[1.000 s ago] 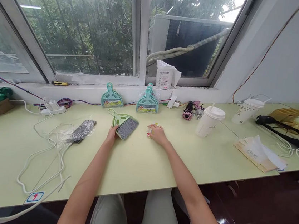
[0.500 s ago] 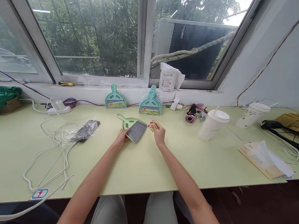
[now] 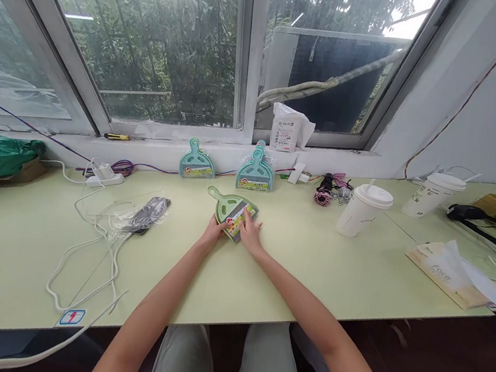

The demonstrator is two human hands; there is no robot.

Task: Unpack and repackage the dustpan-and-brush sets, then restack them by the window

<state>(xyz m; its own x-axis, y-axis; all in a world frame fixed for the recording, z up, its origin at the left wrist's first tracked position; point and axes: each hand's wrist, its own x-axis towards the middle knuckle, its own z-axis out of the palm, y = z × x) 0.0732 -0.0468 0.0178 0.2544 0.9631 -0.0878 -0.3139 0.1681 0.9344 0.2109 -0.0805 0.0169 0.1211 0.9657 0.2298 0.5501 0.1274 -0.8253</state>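
Observation:
A light green mini dustpan (image 3: pixel 223 204), with a grey-bristled brush nested in it, is tilted over the table with its handle to the upper left. My left hand (image 3: pixel 212 234) grips its lower left edge, thumb on top. Across the bristles lies a colourful printed label (image 3: pixel 235 220). My right hand (image 3: pixel 251 234) holds the label against the brush at the right side, fingers on its face. Behind, against the wall, stand a packaged teal dustpan set (image 3: pixel 197 162) and a stack of similar dustpan sets (image 3: pixel 256 172).
To the left are a phone in clear plastic (image 3: pixel 149 215), white cables (image 3: pixel 112 260) and a power strip (image 3: pixel 104 177). On the right stand a white lidded cup (image 3: pixel 364 211), a second cup (image 3: pixel 434 195) and a tissue pack (image 3: pixel 448 277). A box cutter (image 3: pixel 117 136) rests on the sill.
My right hand has moved left onto the brush, bringing the label over the bristles. My left hand keeps its hold on the dustpan. The view has shifted slightly.

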